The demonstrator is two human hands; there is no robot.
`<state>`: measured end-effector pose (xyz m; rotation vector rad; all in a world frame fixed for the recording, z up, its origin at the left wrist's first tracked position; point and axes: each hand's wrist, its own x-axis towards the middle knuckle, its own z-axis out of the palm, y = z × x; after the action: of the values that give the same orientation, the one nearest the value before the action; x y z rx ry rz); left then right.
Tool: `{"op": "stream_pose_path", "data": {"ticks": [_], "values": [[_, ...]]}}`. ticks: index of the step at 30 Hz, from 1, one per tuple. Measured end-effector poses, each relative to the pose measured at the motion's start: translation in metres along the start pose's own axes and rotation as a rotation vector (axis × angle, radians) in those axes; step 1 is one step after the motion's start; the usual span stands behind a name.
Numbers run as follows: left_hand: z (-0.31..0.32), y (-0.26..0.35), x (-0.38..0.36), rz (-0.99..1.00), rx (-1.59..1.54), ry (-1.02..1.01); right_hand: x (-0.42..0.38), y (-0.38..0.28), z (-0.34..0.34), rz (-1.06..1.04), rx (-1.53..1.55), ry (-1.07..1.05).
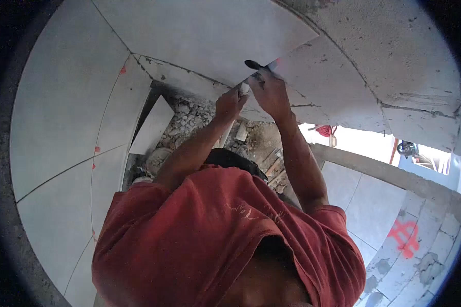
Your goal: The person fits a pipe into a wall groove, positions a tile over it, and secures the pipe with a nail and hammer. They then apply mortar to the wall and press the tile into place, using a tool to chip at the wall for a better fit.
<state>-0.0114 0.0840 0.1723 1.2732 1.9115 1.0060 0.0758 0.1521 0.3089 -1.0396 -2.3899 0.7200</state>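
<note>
My right hand (270, 94) is closed on a dark tool with a rounded black end (252, 64); its kind is hidden by the fingers. Just left of it, my left hand (230, 104) has its fingers curled at the lower edge of a large pale wall tile (215, 30). A small white piece (245, 88) shows at the left fingertips, between the two hands. Both hands are raised to the wall, close together, where the tile edge meets bare grey wall (325, 77).
Large tiles (56, 112) with red marks cover the left wall. Below lie rubble (187, 120) and a loose tile piece (152, 125). A ledge (363, 161) runs along an opening at right. Beneath it, a block wall bears a red painted mark (405, 238).
</note>
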Motion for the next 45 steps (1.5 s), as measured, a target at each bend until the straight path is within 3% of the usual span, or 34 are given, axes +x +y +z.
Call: {"op": "stream_pose_path", "data": {"ticks": [3,5,8,11,13,14,17,18,19,25,27,28,29,30,31,33,35,37,38,41,42,44,45], "values": [[0.022,-0.034,0.012,0.138,0.138,0.097,-0.005,0.011,0.015,-0.005,-0.023,0.013],[0.009,-0.020,0.010,0.096,0.077,0.052,-0.009,0.024,0.021,-0.058,-0.110,0.006],[0.016,-0.023,0.008,0.081,0.152,0.032,-0.026,0.035,0.024,0.015,0.013,-0.044],[0.024,-0.029,0.007,0.158,0.329,-0.004,-0.034,0.042,0.021,0.033,0.053,-0.068],[0.019,-0.009,0.004,0.083,-0.066,0.128,-0.035,0.051,0.018,0.026,0.060,-0.058],[0.015,0.002,0.005,0.031,0.082,0.106,-0.034,0.058,0.019,-0.013,0.071,-0.039],[0.029,-0.006,0.011,0.058,0.061,0.188,-0.042,0.072,0.020,-0.017,0.082,-0.018],[0.025,-0.014,0.015,0.194,0.231,0.068,-0.045,0.075,0.017,-0.016,0.077,-0.017],[0.030,-0.017,0.015,0.195,0.230,0.059,-0.047,0.077,0.013,-0.006,0.076,-0.016],[0.028,-0.003,0.007,0.087,0.058,0.174,-0.054,0.066,-0.006,0.105,0.153,-0.076],[0.037,0.020,-0.003,-0.215,0.063,0.345,-0.047,0.054,-0.010,0.043,0.215,-0.012],[0.051,0.004,0.002,-0.204,0.050,0.376,-0.043,0.054,-0.006,-0.010,0.195,0.055],[0.076,-0.028,0.006,-0.187,-0.183,0.441,-0.039,0.052,-0.002,-0.041,0.187,0.055],[0.074,-0.023,0.010,-0.165,-0.418,0.497,-0.035,0.047,0.001,0.011,0.180,0.071],[0.073,-0.019,0.013,-0.158,-0.430,0.518,-0.033,0.043,0.002,0.067,0.173,0.083],[0.072,-0.006,0.010,-0.325,-0.501,0.499,-0.035,0.039,0.006,0.069,0.214,0.055],[0.067,0.006,0.010,-0.286,-0.601,0.535,-0.036,0.037,0.012,0.130,0.416,0.125],[0.058,0.025,0.009,-0.486,-0.892,0.527,-0.031,0.021,0.007,0.105,0.419,0.167],[0.069,0.013,0.014,-0.432,-1.113,0.527,-0.029,0.014,0.007,0.102,0.430,0.216],[0.100,-0.018,0.029,-0.297,-1.334,0.522,-0.022,0.005,0.013,0.168,0.579,0.208],[0.105,-0.024,0.031,-0.291,-1.344,0.527,-0.020,0.001,0.013,0.159,0.573,0.204],[0.115,-0.034,0.035,-0.525,-1.498,0.515,-0.017,-0.007,0.009,0.140,0.314,0.182],[0.122,-0.045,0.042,-0.519,-1.508,0.518,-0.015,-0.006,0.009,0.132,0.307,0.180]]}}
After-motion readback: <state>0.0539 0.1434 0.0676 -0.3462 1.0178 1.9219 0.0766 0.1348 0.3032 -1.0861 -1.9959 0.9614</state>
